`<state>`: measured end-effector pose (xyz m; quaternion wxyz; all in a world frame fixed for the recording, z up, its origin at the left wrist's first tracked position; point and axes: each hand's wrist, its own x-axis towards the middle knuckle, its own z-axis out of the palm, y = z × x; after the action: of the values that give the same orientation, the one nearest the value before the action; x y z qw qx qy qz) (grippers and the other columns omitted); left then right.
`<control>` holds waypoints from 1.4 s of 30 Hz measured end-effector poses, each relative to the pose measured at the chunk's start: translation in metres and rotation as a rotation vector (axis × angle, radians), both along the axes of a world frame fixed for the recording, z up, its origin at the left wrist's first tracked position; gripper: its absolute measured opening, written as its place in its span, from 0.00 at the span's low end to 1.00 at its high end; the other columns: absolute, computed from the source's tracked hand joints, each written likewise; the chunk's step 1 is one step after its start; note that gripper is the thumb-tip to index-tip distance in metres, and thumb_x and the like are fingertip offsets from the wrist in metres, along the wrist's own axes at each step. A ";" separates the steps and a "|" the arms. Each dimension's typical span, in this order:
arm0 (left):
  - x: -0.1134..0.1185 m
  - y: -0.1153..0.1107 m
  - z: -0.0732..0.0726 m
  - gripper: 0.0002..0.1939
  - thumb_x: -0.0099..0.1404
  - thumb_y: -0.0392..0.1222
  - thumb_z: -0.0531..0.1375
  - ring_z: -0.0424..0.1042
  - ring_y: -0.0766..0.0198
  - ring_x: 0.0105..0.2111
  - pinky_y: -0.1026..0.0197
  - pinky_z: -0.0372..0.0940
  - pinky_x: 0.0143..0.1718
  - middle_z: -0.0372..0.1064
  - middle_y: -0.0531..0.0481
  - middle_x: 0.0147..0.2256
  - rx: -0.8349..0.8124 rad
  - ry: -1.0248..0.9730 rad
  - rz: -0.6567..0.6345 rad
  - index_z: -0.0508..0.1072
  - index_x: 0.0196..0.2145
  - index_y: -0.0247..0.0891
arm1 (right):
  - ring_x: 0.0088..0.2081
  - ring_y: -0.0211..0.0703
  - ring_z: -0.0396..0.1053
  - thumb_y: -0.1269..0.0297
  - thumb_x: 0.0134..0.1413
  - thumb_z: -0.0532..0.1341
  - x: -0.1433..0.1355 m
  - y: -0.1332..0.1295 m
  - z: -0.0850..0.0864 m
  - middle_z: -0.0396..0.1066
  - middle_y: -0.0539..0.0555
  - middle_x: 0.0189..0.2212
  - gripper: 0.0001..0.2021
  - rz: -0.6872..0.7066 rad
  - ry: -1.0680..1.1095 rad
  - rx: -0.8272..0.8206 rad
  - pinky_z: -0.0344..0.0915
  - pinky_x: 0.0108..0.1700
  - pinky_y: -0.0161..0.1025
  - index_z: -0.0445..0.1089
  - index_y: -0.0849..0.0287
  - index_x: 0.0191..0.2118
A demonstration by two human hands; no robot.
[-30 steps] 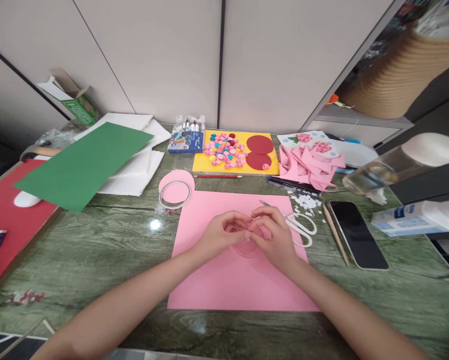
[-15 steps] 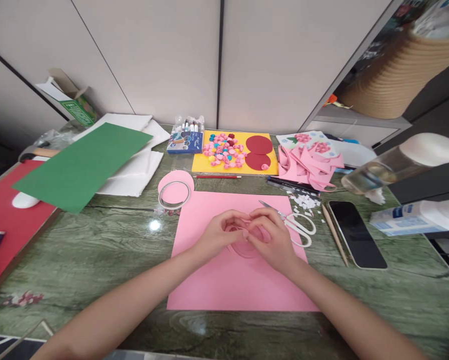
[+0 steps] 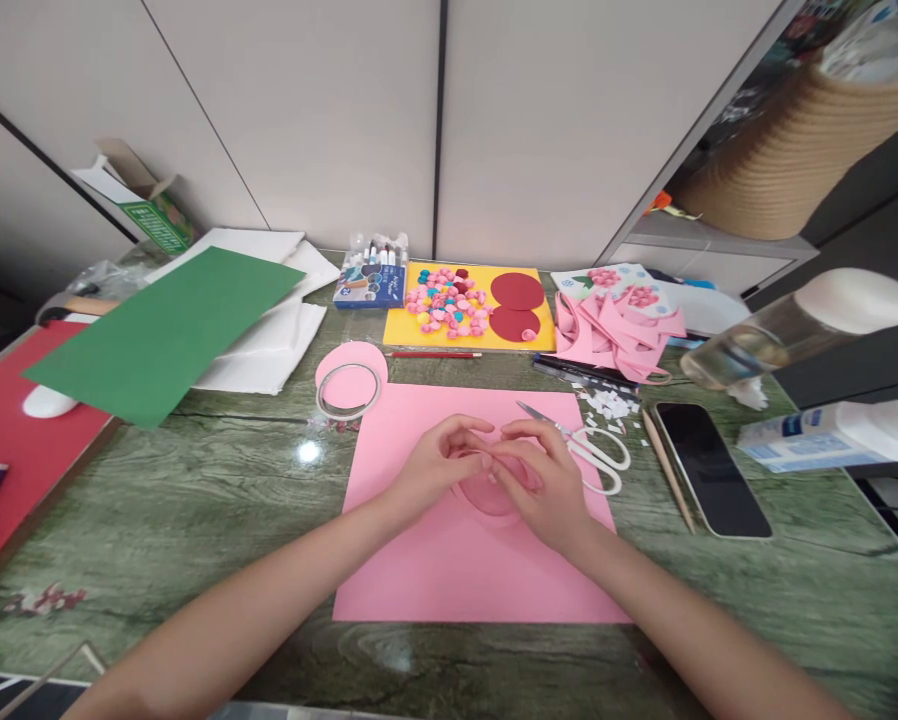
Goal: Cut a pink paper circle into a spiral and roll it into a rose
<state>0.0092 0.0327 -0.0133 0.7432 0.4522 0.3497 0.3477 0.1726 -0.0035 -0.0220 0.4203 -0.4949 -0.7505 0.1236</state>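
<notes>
Over a pink paper sheet [image 3: 464,580], my left hand [image 3: 445,465] and my right hand [image 3: 546,485] meet, with fingertips pinched together on a curled pink paper strip [image 3: 494,500]. The strip loops below the fingers; its pinched end is mostly hidden by them. White-handled scissors [image 3: 603,455] lie just right of my right hand, partly on the sheet. A roll of tape [image 3: 327,400] rests on a pink paper circle [image 3: 355,360] at the sheet's upper left corner.
Behind are yellow paper [image 3: 396,330] with several coloured paper curls [image 3: 449,300], a marker box [image 3: 370,285] and a red pencil [image 3: 434,354]. Pink scraps [image 3: 618,335], a phone [image 3: 711,470], a wooden stick [image 3: 668,470] and bottles [image 3: 831,435] stand right. Green paper [image 3: 168,330] lies left.
My fingers have shifted slightly around the pink paper strip, and the gap between the backs of my hands looks a little wider. Everything else stays in place.
</notes>
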 end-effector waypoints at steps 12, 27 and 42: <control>0.003 -0.001 -0.003 0.18 0.49 0.36 0.66 0.70 0.66 0.33 0.62 0.60 0.39 0.71 0.51 0.32 -0.031 -0.046 0.005 0.69 0.39 0.38 | 0.41 0.44 0.65 0.72 0.54 0.57 -0.002 -0.001 -0.002 0.64 0.53 0.37 0.11 -0.014 0.073 -0.003 0.66 0.42 0.46 0.71 0.50 0.40; 0.005 -0.003 -0.002 0.16 0.50 0.38 0.66 0.67 0.66 0.33 0.63 0.58 0.37 0.68 0.51 0.31 0.026 -0.050 -0.042 0.70 0.38 0.35 | 0.37 0.43 0.64 0.68 0.48 0.62 -0.005 0.001 0.002 0.62 0.51 0.33 0.06 -0.041 0.155 -0.080 0.65 0.39 0.44 0.64 0.55 0.24; 0.005 -0.004 -0.003 0.16 0.52 0.38 0.65 0.68 0.65 0.33 0.62 0.59 0.37 0.68 0.51 0.31 -0.004 -0.056 -0.037 0.69 0.39 0.36 | 0.40 0.44 0.62 0.68 0.50 0.62 -0.005 0.000 0.001 0.61 0.52 0.36 0.05 -0.026 0.073 -0.056 0.63 0.42 0.46 0.63 0.55 0.28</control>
<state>0.0146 0.0289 -0.0167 0.7598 0.4473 0.3210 0.3458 0.1677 -0.0032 -0.0207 0.4349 -0.5113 -0.7245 0.1568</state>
